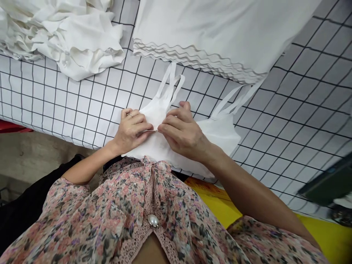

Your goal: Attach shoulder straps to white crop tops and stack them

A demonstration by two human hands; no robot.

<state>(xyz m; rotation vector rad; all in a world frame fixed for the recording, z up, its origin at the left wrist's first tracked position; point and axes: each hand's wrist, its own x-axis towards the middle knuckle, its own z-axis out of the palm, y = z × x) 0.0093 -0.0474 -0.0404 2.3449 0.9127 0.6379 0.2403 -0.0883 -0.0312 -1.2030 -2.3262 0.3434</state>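
Observation:
A white garment with thin straps point(220, 134) lies on the checked table cover near my body. My left hand point(132, 130), with a ring on one finger, pinches the fabric near the left strap. My right hand point(181, 134) meets it fingertip to fingertip and is closed in a pinch on a thin metal pin or needle point(152, 130) that pokes into the cloth between the two hands. Both hands rest on the garment.
A neat stack of white cloth pieces with wavy edges point(220, 40) lies at the back. A crumpled heap of white garments point(68, 36) sits at the back left. The table has a white cover with black grid lines point(288, 121). A dark object point(327, 183) lies at the right edge.

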